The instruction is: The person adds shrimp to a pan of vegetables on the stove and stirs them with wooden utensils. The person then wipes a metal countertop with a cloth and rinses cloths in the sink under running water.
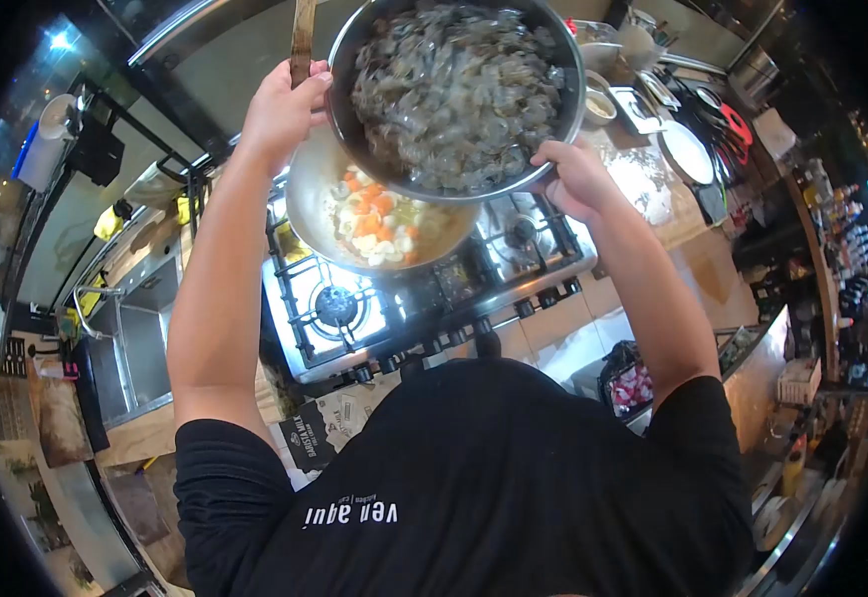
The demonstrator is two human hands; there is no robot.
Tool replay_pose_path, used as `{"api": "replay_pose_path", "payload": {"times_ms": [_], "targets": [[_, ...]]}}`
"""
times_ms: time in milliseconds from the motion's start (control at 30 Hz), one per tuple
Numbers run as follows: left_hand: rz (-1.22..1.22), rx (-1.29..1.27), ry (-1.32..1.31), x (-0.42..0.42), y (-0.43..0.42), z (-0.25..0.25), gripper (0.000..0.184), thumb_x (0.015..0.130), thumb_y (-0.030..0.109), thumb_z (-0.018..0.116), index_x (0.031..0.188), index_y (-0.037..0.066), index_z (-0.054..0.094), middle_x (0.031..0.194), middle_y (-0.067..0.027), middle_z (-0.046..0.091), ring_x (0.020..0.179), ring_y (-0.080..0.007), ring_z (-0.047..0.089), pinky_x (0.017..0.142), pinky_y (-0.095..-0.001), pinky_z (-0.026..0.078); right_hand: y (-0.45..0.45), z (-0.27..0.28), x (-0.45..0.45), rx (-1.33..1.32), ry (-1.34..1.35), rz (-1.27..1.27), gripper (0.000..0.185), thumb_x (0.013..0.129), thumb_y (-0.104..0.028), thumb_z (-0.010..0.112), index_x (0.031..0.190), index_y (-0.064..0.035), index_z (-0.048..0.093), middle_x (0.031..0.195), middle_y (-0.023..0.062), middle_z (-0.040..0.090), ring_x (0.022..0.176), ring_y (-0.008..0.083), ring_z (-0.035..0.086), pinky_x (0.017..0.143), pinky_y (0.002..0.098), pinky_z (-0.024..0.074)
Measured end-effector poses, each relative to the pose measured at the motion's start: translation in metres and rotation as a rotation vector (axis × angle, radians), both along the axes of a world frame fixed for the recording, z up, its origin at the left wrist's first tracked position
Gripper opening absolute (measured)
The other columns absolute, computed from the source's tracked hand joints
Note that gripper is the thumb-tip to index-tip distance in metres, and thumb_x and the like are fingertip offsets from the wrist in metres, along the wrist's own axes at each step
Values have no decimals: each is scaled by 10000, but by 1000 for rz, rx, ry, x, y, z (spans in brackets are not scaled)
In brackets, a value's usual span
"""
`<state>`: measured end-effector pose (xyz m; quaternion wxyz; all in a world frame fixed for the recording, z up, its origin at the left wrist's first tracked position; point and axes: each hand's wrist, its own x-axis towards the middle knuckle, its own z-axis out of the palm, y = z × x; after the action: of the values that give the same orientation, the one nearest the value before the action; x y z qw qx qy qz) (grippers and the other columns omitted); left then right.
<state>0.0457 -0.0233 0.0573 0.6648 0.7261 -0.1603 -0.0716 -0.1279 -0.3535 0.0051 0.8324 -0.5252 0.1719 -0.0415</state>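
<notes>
"Where was the bowl (574, 82)?"

"Up in the air, held above the back edge of the stove (372, 310). It was full of grey, glassy pieces that looked like raw shrimp (454, 95)."

"And the hands?"

"The right hand (575, 181) was closed on the rim at the near right. The left hand (290, 111) was curled, its fingertips at the rim's left side. A wooden handle (303, 40) rose by those fingers; I couldn't tell whether they gripped it too."

"What was underneath?"

"A wide pan (313, 194) toward the stove's back left corner, partly hidden by the bowl. Orange and pale chunks (379, 214) lay in it."

"Any burner showing?"

"Yes, the burner (336, 305) by the front left corner was bare."
</notes>
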Motion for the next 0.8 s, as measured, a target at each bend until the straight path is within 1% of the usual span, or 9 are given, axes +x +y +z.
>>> {"api": "replay_pose_path", "payload": {"times_ms": [33, 67, 167, 200, 300, 333, 400, 567, 800], "targets": [[59, 22, 16, 7, 5, -3, 253, 1037, 129, 660, 1258, 32, 585, 1140, -65, 686, 1013, -173, 684, 909, -403, 597, 3, -1, 12, -64, 13, 33, 354, 886, 110, 570, 1227, 25, 524, 1058, 175, 631, 823, 341, 716, 740, 556, 671], [100, 57, 3, 13, 12, -7, 232, 1012, 67, 671, 1219, 39, 571, 1124, -83, 704, 968, -188, 705, 857, -414, 628, 6, -2, 22, -98, 9, 66, 402, 883, 99, 571, 1265, -16, 520, 1013, 136, 615, 762, 310, 704, 691, 506, 672], [175, 96, -23, 45, 32, -38, 212, 1021, 1, 640, 1188, 55, 520, 1248, -102, 700, 1019, -247, 738, 839, -395, 638, 7, -13, 56, -304, -7, 142, 438, 884, 82, 571, 1295, -62, 523, 1000, 116, 616, 779, 272, 686, 679, 490, 663], [272, 222, -75, 49, 36, -42, 229, 985, -62, 662, 1115, 54, 514, 1123, -75, 714, 933, -219, 758, 773, -366, 658, 11, -14, 66, -323, -30, 136, 514, 891, 66, 575, 1380, -82, 511, 1005, 85, 616, 814, 223, 659, 673, 456, 651], [308, 306, -219, 58, 53, -55, 233, 970, -85, 675, 1082, 54, 525, 1041, -55, 703, 937, -182, 759, 747, -349, 658, 12, -7, 93, -518, -196, 193, 612, 895, 63, 578, 1477, -91, 470, 1013, 54, 618, 837, 173, 628, 680, 412, 639], [338, 383, -213, 58, 54, -53, 238, 960, -104, 680, 1053, 54, 529, 1012, -40, 667, 965, -161, 757, 755, -341, 657, 12, -3, 103, -561, -183, 241, 716, 906, 64, 574, 1577, -118, 403, 1023, 35, 627, 830, 142, 615, 729, 354, 626], [333, 358, -201, 69, 60, -62, 241, 959, -109, 677, 1060, 52, 529, 1003, -36, 656, 967, -163, 756, 755, -336, 656, 17, -2, 116, -550, -179, 251, 739, 908, 73, 570, 1595, -126, 382, 1064, 45, 646, 859, 143, 635, 763, 344, 623], [307, 281, -213, 81, 68, -76, 239, 963, -131, 645, 1072, 45, 526, 998, -31, 630, 975, -168, 756, 761, -330, 654, 5, -17, 152, -642, -286, 315, 815, 917, 111, 572, 1648, -143, 315, 1371, 108, 656, 1113, 207, 704, 889, 367, 619], [316, 256, -273, 74, 68, -77, 222, 960, -134, 616, 1087, 27, 536, 1001, -31, 628, 987, -180, 764, 784, -328, 660, 0, -23, 159, -769, -302, 308, 822, 919, 120, 563, 1661, -119, 301, 1448, 87, 626, 1273, 193, 630, 1058, 349, 532]]}}
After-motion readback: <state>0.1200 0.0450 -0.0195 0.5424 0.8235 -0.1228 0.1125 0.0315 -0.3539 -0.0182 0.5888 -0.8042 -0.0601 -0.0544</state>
